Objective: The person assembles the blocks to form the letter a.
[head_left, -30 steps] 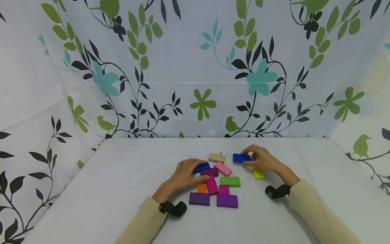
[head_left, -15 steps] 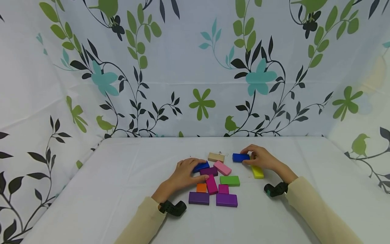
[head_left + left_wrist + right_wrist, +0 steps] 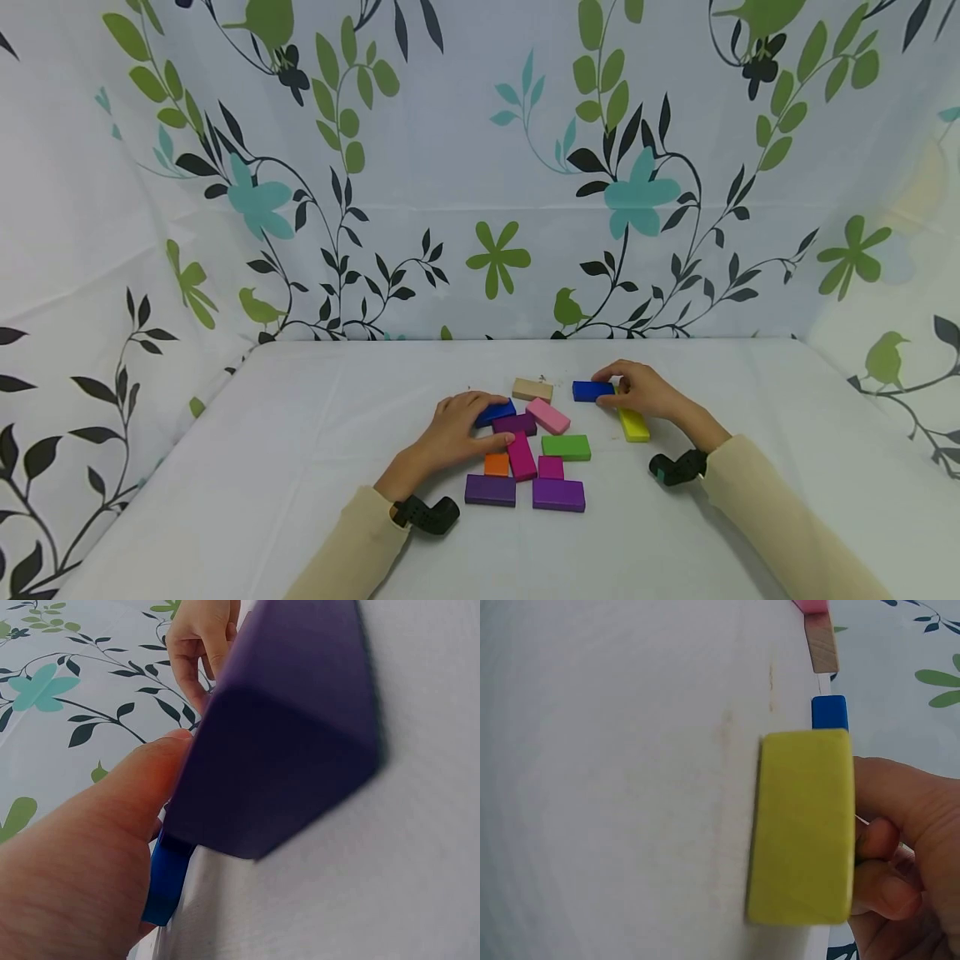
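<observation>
My left hand (image 3: 450,437) lies over the left side of a group of coloured blocks. Its fingers rest on a blue block (image 3: 497,413), and the thumb reaches to a magenta block (image 3: 522,457). A purple block (image 3: 277,742) fills much of the left wrist view and hides the fingertips there. On the right, my right hand (image 3: 647,392) pinches the end of another blue block (image 3: 591,391) between thumb and fingers. Just below that hand lies a yellow block (image 3: 634,426), which in the right wrist view covers part of the grip.
Between the hands lie a pink block (image 3: 548,416), a tan block (image 3: 532,389) and a green block (image 3: 566,448). Nearer the front are an orange block (image 3: 496,464), a small magenta block (image 3: 551,467) and two purple blocks, one at the right (image 3: 558,496). A patterned curtain (image 3: 420,208) hangs behind the table.
</observation>
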A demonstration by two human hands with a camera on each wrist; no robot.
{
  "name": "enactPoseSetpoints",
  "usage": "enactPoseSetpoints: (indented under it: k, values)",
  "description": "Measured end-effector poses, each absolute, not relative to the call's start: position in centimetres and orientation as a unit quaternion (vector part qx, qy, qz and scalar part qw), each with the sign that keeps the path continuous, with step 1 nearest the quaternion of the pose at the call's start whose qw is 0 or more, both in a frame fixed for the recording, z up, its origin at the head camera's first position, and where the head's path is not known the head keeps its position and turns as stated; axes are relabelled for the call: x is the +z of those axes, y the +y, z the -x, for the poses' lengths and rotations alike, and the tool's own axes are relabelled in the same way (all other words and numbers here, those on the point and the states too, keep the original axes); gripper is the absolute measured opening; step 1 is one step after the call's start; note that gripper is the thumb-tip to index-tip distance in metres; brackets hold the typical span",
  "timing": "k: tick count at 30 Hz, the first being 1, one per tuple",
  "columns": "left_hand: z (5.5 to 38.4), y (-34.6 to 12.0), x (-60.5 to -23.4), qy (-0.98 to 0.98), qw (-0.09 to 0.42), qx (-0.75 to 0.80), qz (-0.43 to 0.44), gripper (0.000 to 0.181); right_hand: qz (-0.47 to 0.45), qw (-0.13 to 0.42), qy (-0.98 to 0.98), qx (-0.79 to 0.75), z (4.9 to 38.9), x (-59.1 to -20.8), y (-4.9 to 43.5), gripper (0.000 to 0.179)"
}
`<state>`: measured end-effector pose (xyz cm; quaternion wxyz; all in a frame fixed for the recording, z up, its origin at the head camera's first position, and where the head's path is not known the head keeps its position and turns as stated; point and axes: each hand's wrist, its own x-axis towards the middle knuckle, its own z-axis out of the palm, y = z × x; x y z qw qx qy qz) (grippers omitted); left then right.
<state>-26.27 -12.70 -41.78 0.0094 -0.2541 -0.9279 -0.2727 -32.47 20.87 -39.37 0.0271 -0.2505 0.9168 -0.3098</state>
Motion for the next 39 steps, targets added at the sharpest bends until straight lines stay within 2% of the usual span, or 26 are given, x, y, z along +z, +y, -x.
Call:
enactPoseSetpoints:
  k: [39]
  values:
    - [26.07, -12.74, -41.59, -0.927, 0.008, -0.276, 0.253, 0.061, 0.254, 0.013, 0.914, -0.315, 31.65, -38.89, 20.50, 0.043]
